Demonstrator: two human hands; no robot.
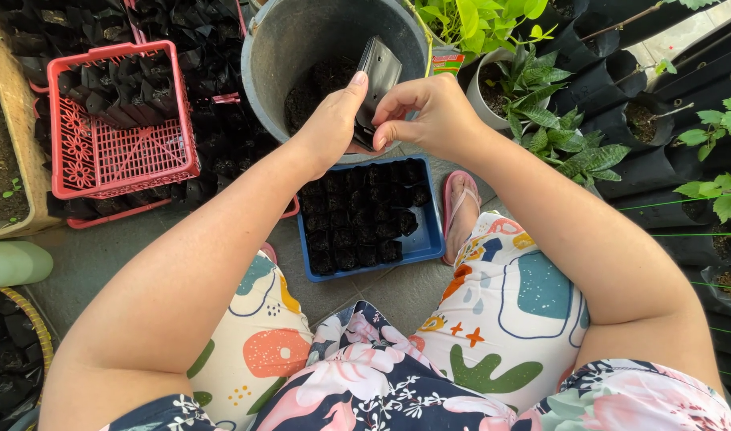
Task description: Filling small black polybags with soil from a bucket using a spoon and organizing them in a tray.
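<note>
Both hands meet over the rim of a grey bucket [269, 72] with dark soil at its bottom; between them is a small black plastic nursery bag [376, 80], empty and flat, standing nearly upright above the bucket's near edge. The left hand [333, 120] has its thumb raised along the bag's left side, and its fingers appear pressed against the lower part of the bag from behind, though they are mostly hidden; the right hand [429, 116] has its fingers [393, 132] curled and pinching the bag's lower edge, thumb against forefinger.

The bag looks like thin film: very light, limp, glossy and probably slippery, prone to crumple or stick shut, and not fragile; it likely handles best when pinched at the open edge, one layer in each hand, so the two sides can be rubbed or pulled apart, since a hold in the middle would only press the layers together.

Just below the hands a blue tray [433, 239] sits on the paved floor, packed with small black bags already filled with soil; to the left stands a red plastic crate [118, 172] partly filled with more black bags; leafy green plants [557, 132] in black grow bags crowd the right side; a pink sandal [459, 199] lies beside the tray.
</note>
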